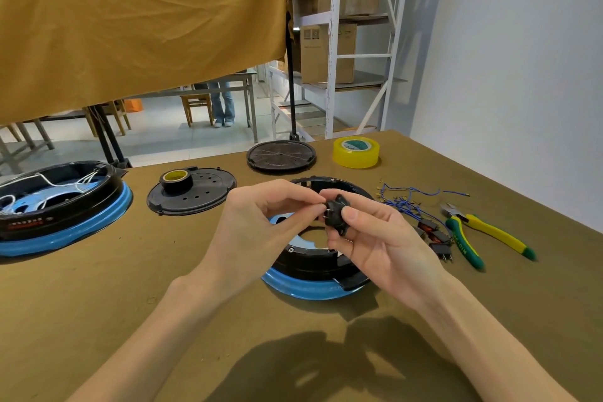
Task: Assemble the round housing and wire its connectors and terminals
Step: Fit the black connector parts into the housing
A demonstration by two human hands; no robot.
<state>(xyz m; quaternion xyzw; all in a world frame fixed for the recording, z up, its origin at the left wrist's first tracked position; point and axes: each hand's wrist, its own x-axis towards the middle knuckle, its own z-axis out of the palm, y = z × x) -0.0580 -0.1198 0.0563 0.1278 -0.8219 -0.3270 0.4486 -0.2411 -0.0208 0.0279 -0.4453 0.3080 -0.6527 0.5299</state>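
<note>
Connector step: your right hand [375,238] grips the small black lobed plastic connector [336,214]; left hand [261,219] pinches its 9 o'clock edge. Next, seat it in the blue-rimmed black round housing [310,281].

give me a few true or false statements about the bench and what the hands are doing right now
1. Both hands, left hand and right hand, hold a small black connector part. True.
2. The pliers are in the right hand. False: they lie on the table, right of the housing.
3. A black tape roll sits on a perforated black disc. True.
4. The yellow tape roll sits inside the round housing. False: it stands apart on the table, behind it.
5. The blue wires are already fitted into that housing. False: they lie loose beside it.
</note>
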